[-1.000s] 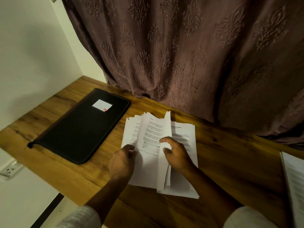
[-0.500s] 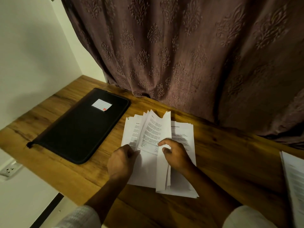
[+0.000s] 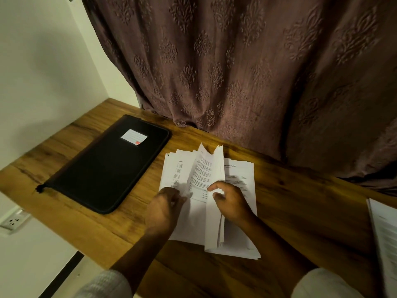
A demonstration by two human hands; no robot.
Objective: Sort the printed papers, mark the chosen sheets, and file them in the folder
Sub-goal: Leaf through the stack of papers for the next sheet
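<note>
White papers (image 3: 238, 175), one sheet (image 3: 204, 168) tipped steeper, left hand (image 3: 164, 209) seemingly pinching

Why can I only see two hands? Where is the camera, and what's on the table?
The camera sits on the person's head and looks down, so you see only their own two hands. On the wooden table lies a pile of printed papers. The right hand pinches a few sheets stood up on edge, like turning pages in a book. The left hand is at the pages fanned to the left; it is too blurry to tell whether it grips them. Left of the pile lies a closed black folder with a small label. More paper peeks in at the right edge. Behind hangs a brown curtain.
</note>
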